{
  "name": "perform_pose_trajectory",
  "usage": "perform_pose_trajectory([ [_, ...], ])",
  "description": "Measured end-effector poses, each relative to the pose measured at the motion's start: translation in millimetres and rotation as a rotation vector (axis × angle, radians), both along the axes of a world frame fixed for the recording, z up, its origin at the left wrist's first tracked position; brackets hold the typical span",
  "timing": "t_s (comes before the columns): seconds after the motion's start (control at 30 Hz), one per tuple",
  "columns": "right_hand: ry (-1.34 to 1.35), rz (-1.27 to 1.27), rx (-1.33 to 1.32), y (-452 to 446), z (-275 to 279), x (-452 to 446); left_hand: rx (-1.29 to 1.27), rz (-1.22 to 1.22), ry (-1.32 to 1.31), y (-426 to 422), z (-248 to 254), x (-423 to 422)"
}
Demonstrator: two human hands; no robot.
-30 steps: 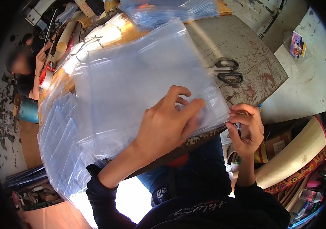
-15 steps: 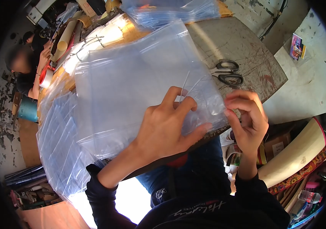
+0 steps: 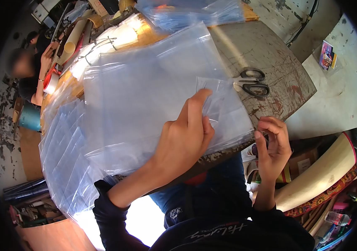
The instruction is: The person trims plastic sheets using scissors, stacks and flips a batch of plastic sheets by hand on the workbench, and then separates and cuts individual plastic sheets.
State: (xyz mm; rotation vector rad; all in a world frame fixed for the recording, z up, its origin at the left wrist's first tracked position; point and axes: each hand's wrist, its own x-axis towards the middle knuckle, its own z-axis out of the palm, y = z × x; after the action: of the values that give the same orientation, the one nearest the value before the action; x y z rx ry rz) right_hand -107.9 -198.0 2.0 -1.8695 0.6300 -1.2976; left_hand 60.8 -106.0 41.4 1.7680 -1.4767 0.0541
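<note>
Clear plastic sheets (image 3: 145, 92) lie stacked on the table, their near right corner at the table's edge. My left hand (image 3: 184, 127) rests over the right part of the stack, its index finger stretched forward and the other fingers curled. Under and beside that finger is a small folded clear piece (image 3: 215, 100); whether the fingers grip it is hidden. My right hand (image 3: 273, 146) is just off the stack's near right corner, thumb and fingers curved and apart, with nothing visible between them. Black-handled scissors (image 3: 253, 82) lie right of the stack, blades toward it.
More clear plastic (image 3: 67, 154) spreads over the left side, and another stack (image 3: 195, 16) lies at the back. A tape roll (image 3: 51, 81) is at the left edge, near a co-worker's arm (image 3: 42, 75). A large cream roll (image 3: 320, 175) stands at the lower right.
My left index finger has reached forward, and the small clear piece now lies flatter, further up the stack. My right hand has moved down and away from the corner, its fingers parting.
</note>
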Motion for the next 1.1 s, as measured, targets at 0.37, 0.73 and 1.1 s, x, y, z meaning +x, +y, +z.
perform_pose_trajectory([
  [0.37, 0.076, 0.012, -0.040, 15, 11, 4, 0.249, -0.069, -0.136, 5, 11, -7],
  [0.73, 0.077, -0.032, -0.109, 18, -1, 2, 0.031, -0.043, -0.058, 1, 2, -2],
  [1.1, 0.072, 0.020, -0.105, 25, 0, 4, 0.143, -0.115, -0.206, 4, 0, -3],
])
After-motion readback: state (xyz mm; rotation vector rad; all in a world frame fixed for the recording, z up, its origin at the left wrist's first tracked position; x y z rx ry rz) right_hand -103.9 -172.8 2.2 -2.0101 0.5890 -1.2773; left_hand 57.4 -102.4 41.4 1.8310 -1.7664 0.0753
